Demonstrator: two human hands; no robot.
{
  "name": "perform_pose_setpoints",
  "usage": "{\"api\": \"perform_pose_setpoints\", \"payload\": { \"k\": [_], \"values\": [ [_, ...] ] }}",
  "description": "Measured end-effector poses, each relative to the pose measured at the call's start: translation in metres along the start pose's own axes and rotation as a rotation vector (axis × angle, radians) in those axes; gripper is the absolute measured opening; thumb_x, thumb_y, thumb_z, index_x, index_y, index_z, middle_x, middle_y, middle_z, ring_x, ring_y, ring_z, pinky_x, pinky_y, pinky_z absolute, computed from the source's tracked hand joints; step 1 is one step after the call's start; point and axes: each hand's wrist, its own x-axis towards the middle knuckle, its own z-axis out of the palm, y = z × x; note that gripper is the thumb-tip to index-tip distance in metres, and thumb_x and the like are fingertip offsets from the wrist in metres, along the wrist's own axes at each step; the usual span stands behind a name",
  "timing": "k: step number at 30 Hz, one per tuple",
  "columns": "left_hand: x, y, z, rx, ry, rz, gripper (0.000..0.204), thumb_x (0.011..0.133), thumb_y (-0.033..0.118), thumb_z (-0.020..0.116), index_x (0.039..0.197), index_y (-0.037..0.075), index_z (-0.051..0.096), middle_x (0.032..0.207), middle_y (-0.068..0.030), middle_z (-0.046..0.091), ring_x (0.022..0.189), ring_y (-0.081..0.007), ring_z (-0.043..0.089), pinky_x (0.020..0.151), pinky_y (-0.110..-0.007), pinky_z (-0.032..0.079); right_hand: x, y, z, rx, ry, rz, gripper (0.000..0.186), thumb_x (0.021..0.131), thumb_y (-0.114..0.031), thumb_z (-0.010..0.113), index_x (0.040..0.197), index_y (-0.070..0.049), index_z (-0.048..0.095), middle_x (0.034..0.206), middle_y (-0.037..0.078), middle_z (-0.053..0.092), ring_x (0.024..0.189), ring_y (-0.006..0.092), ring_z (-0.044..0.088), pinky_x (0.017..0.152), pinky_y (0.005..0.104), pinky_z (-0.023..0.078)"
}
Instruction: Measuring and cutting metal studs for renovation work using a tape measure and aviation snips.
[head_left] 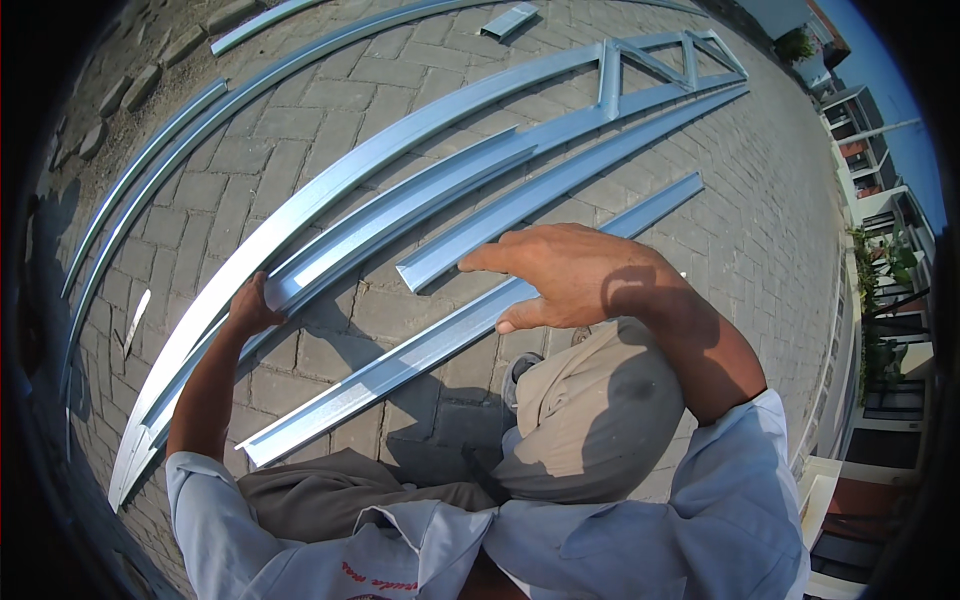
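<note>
My left hand is closed round the near end of a shiny metal channel, an open U-shaped profile lying along a long metal frame. The frame's outer bar curves past on the far side, and short braces join its bars at the far right end. My right hand is open, thumb and index finger spread apart with nothing between them. It hovers over a loose channel in front of me, hiding part of it. Another channel lies between that one and the frame, just beyond my right fingertips.
Grey paving blocks cover the ground. Long metal channels lie at the far left, and a short channel offcut rests at the top. Stones edge the paving at upper left. My bent knee rises beneath my right arm. Houses stand at right.
</note>
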Motion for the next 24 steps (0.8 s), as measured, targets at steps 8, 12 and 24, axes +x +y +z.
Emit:
{"api": "perform_pose_setpoints", "payload": {
  "k": [8,12,24],
  "values": [
    [0.000,-0.003,0.002,0.013,0.039,0.020,0.099,0.055,0.028,0.092,0.136,0.001,0.042,0.126,-0.0193,0.058,0.116,-0.0339,0.056,0.099,-0.040,0.046,-0.003,0.000,-0.006,0.033,-0.002,-0.001,0.066,0.080,-0.028,0.075,0.136,-0.004,0.049,0.130,0.021,0.057,0.122,0.0360,0.054,0.103,0.0449,0.043],
    [0.001,-0.002,0.000,0.028,0.005,0.021,0.097,0.057,0.028,0.091,0.137,0.002,0.042,0.128,-0.0189,0.057,0.117,-0.0335,0.056,0.100,-0.040,0.046,-0.008,0.001,-0.003,0.052,0.032,-0.003,0.067,0.078,-0.027,0.076,0.136,-0.006,0.051,0.130,0.021,0.057,0.121,0.0359,0.054,0.102,0.0452,0.043],
    [-0.024,-0.011,-0.017,-0.030,-0.020,0.019,0.085,0.066,0.024,0.084,0.138,0.004,0.044,0.125,-0.0179,0.059,0.116,-0.0331,0.057,0.100,-0.041,0.045,0.007,-0.033,-0.009,0.102,0.045,0.068,0.068,0.069,-0.018,0.082,0.131,-0.005,0.056,0.113,0.018,0.064,0.089,0.0272,0.060,0.080,0.0370,0.050]
  ]
}}
